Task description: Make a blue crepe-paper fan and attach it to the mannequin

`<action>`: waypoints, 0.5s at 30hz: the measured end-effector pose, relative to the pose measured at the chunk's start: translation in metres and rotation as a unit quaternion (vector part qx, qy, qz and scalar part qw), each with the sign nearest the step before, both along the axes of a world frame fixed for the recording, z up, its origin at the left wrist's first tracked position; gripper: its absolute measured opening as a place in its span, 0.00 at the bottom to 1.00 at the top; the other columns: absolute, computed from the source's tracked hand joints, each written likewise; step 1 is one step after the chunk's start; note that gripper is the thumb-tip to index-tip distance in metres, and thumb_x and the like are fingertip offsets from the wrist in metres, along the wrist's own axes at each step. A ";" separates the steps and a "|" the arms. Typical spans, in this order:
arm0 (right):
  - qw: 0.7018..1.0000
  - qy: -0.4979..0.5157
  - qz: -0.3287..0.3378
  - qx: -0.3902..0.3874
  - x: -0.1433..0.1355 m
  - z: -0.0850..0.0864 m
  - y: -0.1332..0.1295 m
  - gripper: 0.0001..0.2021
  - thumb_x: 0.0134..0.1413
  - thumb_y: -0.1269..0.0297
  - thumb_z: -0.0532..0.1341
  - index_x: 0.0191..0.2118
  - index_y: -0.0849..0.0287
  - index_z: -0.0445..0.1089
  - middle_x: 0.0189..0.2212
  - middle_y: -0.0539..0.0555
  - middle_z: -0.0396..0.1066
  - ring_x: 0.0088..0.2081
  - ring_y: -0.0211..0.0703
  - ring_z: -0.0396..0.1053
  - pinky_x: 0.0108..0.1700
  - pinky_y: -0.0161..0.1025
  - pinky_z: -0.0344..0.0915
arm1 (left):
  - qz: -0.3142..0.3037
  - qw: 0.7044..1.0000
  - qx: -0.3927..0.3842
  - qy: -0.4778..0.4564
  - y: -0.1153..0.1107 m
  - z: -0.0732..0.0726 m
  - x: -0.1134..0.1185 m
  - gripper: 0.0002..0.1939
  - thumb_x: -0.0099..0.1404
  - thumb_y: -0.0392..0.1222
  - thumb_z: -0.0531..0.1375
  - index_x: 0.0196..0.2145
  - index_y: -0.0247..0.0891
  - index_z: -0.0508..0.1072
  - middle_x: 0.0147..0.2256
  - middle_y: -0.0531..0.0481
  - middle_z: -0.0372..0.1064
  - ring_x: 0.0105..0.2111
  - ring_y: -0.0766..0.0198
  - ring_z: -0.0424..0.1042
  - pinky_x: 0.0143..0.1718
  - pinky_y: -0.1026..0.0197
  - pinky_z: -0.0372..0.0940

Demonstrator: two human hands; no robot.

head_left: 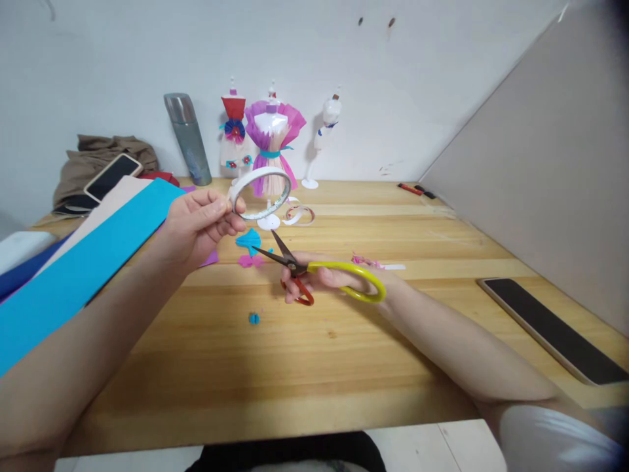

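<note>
Bench, mid-frame — left fingers pinch tape roll; right fingers grip parted scissors — a slip risks cuts.

A pale, plain far wall rises behind the wooden tabletop. High on it, right of the middle, are 2 small dark spots, and faint scuffs mark it lower down. On the right stands a greyish side surface, wall or panel, hard to tell which; its edge slants upward to the right from the tabletop's far end. The tabletop is light yellow-brown, with grain running left to right and a small knot. Past its near edge shows white tiled floor with thin seams. Soft shadows fall across the far wall.
</note>
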State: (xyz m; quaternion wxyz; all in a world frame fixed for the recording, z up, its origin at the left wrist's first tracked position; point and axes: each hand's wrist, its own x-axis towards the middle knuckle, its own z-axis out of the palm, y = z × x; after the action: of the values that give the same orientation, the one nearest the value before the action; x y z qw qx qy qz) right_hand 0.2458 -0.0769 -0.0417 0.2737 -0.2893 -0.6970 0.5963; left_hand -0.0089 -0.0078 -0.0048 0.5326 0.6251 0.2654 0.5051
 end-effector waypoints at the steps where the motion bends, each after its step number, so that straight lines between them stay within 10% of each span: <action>1: 0.998 0.028 0.023 -0.052 -0.002 -0.001 -0.001 0.35 0.50 0.29 0.59 0.44 0.59 0.67 0.34 0.56 0.73 0.31 0.42 0.70 0.37 0.42 0.69 | 0.003 1.000 0.001 -0.004 0.000 0.001 -0.001 0.13 0.60 0.48 0.68 0.28 0.36 0.72 0.33 0.47 0.76 0.27 0.66 0.75 0.27 0.64 0.71; 8: 0.961 0.138 -0.164 -0.176 -0.019 0.002 -0.009 0.30 0.47 0.31 0.63 0.38 0.56 0.64 0.26 0.50 0.69 0.26 0.42 0.71 0.31 0.38 0.66 | 0.011 0.999 0.009 -0.030 0.001 0.000 -0.003 0.12 0.59 0.44 0.69 0.27 0.37 0.73 0.32 0.48 0.76 0.26 0.67 0.76 0.27 0.65 0.72; 15: 0.951 0.137 -0.206 -0.183 -0.018 0.007 -0.007 0.30 0.44 0.33 0.66 0.38 0.57 0.65 0.24 0.49 0.69 0.23 0.41 0.70 0.26 0.38 0.66 | -0.027 0.999 0.020 0.007 -0.004 -0.005 0.000 0.15 0.57 0.49 0.72 0.27 0.36 0.76 0.30 0.47 0.78 0.24 0.65 0.76 0.27 0.64 0.72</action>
State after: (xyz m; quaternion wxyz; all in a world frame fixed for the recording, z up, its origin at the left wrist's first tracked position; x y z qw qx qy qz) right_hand 0.2273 -0.0836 -0.0350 0.4261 -0.3872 -0.4569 0.6781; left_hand -0.0088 -0.0115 -0.0103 0.5317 0.6459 0.2425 0.4912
